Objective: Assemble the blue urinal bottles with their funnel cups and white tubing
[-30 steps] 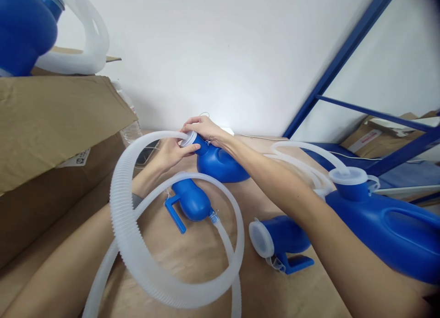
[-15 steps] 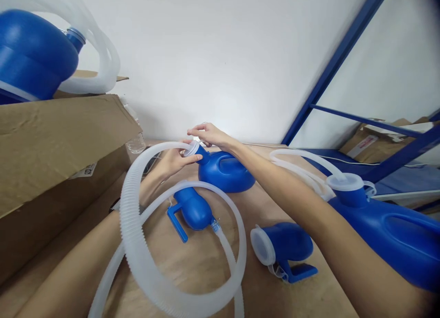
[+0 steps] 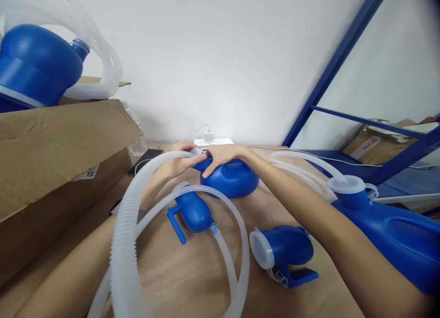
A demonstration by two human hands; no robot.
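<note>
At the far side of the table, a blue urinal bottle (image 3: pixel 231 183) with a moulded handle lies in front of both hands. My left hand (image 3: pixel 182 162) is closed around its neck and white cap, thumb along the near side. A translucent corrugated hose (image 3: pixel 128 244) runs from that cap and loops toward me. My right hand (image 3: pixel 223 155) grips the bottle just behind the neck, thumb pointing down its front; the fingers behind are hidden. Nearer me lies a smaller blue urinal (image 3: pixel 195 213) with a bar handle, joined to a thin hose (image 3: pixel 227 256).
Another small capped urinal (image 3: pixel 287 245) lies under my right forearm. A large blue bottle with hose (image 3: pixel 395 235) stands at right. On the left are a cardboard box (image 3: pixel 65 139), a blue bottle (image 3: pixel 41 63) on it, and a black phone (image 3: pixel 146 160). A power strip (image 3: pixel 220 141) sits by the wall.
My right hand has come down from above the neck onto the bottle. My left hand and the cap have lowered slightly, and the near hose loop has shifted.
</note>
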